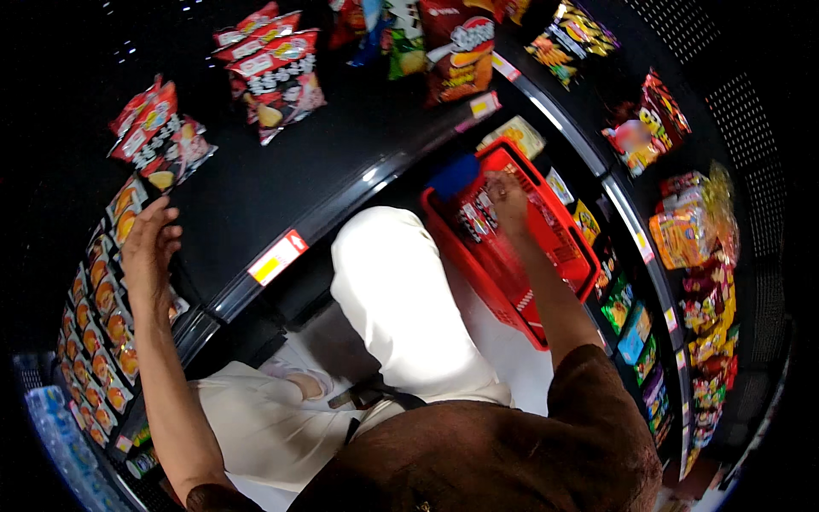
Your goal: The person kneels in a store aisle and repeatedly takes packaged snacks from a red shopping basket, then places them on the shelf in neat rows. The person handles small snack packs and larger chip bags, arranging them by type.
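Observation:
My left hand is raised at the shelf on the left, its fingers loosely bent and apart with nothing in them. Just beyond its fingertips stand red and black snack bags. On the right, my right hand reaches into a red shopping basket, its fingers closed at the edge of a red and black snack bag. That bag looks like the ones on the shelf. A blue thing also shows at the basket's far end; its kind is unclear.
More red and black bags stand farther along the black shelf, which has a price tag on its front edge. Rows of packages with round food pictures fill the left. Shelves of colourful snacks curve along the right.

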A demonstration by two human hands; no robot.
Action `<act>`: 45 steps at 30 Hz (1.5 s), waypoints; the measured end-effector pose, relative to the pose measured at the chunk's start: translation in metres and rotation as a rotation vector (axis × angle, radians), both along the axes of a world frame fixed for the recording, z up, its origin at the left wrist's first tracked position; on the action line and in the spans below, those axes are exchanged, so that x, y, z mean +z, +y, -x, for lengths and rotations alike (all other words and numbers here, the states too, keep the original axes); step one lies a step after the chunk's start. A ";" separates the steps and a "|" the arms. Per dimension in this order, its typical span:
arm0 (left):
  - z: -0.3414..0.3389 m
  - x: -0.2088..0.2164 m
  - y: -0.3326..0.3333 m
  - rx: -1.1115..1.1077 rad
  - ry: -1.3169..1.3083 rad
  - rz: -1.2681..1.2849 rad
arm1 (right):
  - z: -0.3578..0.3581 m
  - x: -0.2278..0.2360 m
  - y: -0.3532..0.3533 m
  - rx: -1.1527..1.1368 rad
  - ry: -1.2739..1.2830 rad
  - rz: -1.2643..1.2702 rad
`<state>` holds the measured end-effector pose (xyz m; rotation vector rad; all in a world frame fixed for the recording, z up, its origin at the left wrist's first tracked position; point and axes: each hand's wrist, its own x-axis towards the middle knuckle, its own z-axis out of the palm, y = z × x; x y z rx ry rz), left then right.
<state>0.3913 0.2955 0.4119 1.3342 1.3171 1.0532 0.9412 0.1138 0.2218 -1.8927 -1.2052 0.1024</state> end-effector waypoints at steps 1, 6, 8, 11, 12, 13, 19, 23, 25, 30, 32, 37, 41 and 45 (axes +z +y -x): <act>-0.006 0.004 -0.003 0.006 -0.010 0.011 | 0.011 0.029 0.009 0.056 0.003 -0.036; 0.007 0.004 0.006 -0.011 -0.147 0.033 | 0.104 0.159 0.078 0.287 -0.172 -0.165; 0.013 0.003 0.009 -0.049 -0.204 0.018 | 0.130 0.186 0.113 0.422 -0.260 -0.307; 0.013 0.008 0.006 -0.055 -0.209 0.016 | 0.168 0.217 0.161 0.519 -0.523 -0.420; 0.010 0.013 0.003 -0.050 -0.208 0.012 | 0.177 0.226 0.174 0.555 -0.570 -0.426; 0.006 0.018 0.000 -0.044 -0.205 0.007 | 0.181 0.228 0.191 0.564 -0.603 -0.408; 0.018 0.016 0.003 -0.083 -0.278 -0.031 | 0.203 0.221 0.274 0.511 -0.868 -0.458; 0.021 0.015 0.001 -0.087 -0.257 -0.038 | 0.210 0.223 0.285 0.466 -0.909 -0.338; 0.024 0.015 0.003 -0.075 -0.246 -0.047 | 0.210 0.228 0.280 0.459 -0.958 -0.322; 0.018 0.013 0.004 -0.084 -0.217 -0.038 | 0.180 0.244 0.247 0.409 -1.001 -0.364; 0.016 0.012 0.003 -0.070 -0.166 -0.037 | 0.163 0.255 0.211 0.385 -0.891 -0.470; 0.023 0.008 -0.002 -0.064 -0.131 -0.079 | 0.107 0.272 0.111 0.242 -0.792 -0.382; 0.026 0.000 0.007 -0.071 -0.120 -0.042 | 0.055 0.251 0.023 0.101 -0.637 -0.232; 0.017 -0.007 0.009 -0.036 -0.101 -0.018 | 0.028 0.202 -0.049 -0.039 -0.570 0.014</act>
